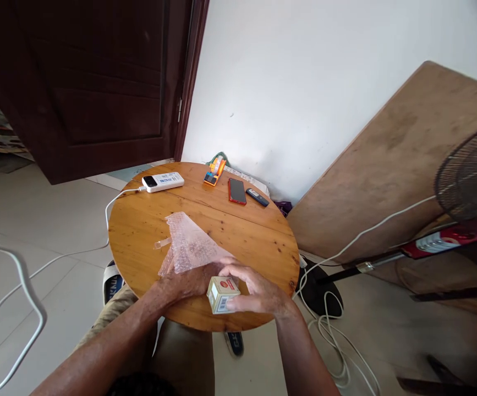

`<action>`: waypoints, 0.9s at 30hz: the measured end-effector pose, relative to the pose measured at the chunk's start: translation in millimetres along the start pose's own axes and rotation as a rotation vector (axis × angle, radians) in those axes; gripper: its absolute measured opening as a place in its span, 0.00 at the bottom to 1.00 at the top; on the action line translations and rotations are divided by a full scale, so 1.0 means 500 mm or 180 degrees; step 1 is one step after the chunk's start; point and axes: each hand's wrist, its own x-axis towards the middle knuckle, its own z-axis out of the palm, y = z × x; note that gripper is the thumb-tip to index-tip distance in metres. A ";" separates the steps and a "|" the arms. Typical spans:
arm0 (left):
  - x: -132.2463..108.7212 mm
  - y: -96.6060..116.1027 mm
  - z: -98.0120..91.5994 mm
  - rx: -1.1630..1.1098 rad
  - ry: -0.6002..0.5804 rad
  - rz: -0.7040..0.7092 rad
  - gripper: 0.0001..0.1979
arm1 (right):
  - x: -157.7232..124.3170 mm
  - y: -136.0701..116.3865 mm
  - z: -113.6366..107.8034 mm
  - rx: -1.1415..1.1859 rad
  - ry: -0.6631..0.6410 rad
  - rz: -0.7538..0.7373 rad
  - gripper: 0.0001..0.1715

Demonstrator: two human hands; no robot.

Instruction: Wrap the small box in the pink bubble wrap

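Observation:
A small cream-coloured cardboard box (222, 302) with a red emblem and a barcode is gripped between the thumb and fingers of my right hand (257, 290), close to the table's near edge. My left hand (195, 281) reaches in beside the box from the left. Its fingers are hidden behind the right hand and the plastic, so their grip does not show. A clear sheet of bubble wrap (195, 245) lies partly against the left hand and wrist, its narrow end running towards the right fingers. A short strip of clear tape (163, 243) sticks out at its left edge.
On the round wooden table (258, 242) are a white power bank (164, 182) with a cable, an orange tape dispenser (215, 171), a phone (237, 191) and a dark handheld device (257, 197). A standing fan (469, 170) and coiled cables (333, 330) are at right.

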 end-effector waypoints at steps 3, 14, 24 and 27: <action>-0.005 -0.005 -0.012 0.0365 0.0083 -0.0030 0.28 | 0.016 0.013 -0.009 0.0331 0.0391 -0.0027 0.22; -0.002 -0.018 -0.018 0.0707 -0.0002 -0.0167 0.43 | 0.108 0.093 0.004 0.2217 0.2000 0.0309 0.20; -0.009 -0.069 -0.056 0.0584 -0.0034 -0.0320 0.37 | 0.107 0.062 0.002 0.1239 0.1821 0.0456 0.22; -0.010 -0.072 -0.054 0.0504 -0.0008 -0.0304 0.42 | 0.119 0.045 0.005 0.0822 0.1716 0.0494 0.29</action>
